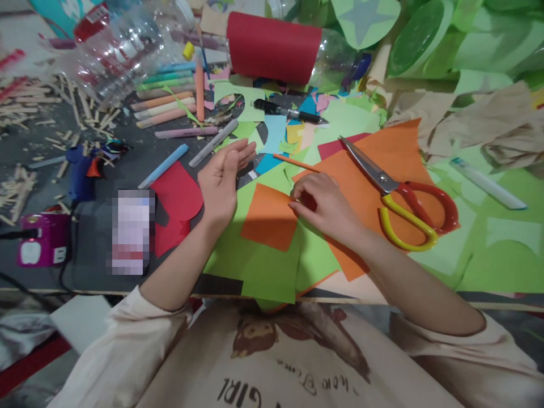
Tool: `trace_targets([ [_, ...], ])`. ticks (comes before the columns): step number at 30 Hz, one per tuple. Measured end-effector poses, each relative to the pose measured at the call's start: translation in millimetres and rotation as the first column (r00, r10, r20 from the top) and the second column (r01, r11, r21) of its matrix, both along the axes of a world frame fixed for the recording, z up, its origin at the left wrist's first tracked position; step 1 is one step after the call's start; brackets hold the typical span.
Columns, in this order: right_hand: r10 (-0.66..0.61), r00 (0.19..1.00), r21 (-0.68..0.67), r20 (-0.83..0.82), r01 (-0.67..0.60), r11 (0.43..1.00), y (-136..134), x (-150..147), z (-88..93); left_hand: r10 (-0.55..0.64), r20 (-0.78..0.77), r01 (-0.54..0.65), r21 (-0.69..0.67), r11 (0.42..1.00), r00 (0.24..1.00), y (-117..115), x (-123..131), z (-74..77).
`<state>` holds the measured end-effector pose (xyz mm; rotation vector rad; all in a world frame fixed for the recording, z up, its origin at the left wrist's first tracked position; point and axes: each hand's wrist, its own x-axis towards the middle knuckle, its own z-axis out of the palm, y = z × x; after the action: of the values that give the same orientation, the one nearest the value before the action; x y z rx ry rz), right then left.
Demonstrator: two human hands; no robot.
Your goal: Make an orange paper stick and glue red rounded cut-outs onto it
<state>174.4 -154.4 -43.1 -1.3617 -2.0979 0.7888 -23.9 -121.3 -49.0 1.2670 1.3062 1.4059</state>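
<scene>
My left hand [223, 178] hovers open over the table, fingers stretched out together, palm turned right, holding nothing. It is just left of a small orange paper square [267, 218] that lies on green paper sheets [272, 266]. My right hand [325, 207] has its fingers curled and pinches the right edge of that orange square. A thin orange stick [295, 163] lies just beyond my right hand. A larger orange sheet [391, 158] lies under and right of that hand.
Scissors with red and yellow handles [399, 198] lie on the orange sheet. A black pen [289, 111], pastel markers [164, 105], a red paper roll [272, 46], plastic bottles [123, 45], a blue glue gun [83, 170], red paper [176, 201] and wooden sticks [25, 113] crowd the far side.
</scene>
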Motion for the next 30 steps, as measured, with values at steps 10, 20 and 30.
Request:
trace_targets([
  [10,-0.233,0.804,-0.334,-0.547,0.046,0.942,4.8,6.2,3.4,0.008,-0.067,-0.014,-0.087,0.996,0.998,-6.5,-0.5,8.3],
  [20,-0.361,0.695,-0.386,-0.622,0.128,0.913,8.8,7.6,4.3,-0.123,0.008,0.123,-0.007,0.992,0.992,-4.0,0.5,0.7],
  [30,-0.357,0.673,-0.379,-0.648,0.121,0.917,9.2,7.4,4.1,-0.101,-0.099,0.101,-0.003,0.995,0.99,-8.1,1.5,11.5],
])
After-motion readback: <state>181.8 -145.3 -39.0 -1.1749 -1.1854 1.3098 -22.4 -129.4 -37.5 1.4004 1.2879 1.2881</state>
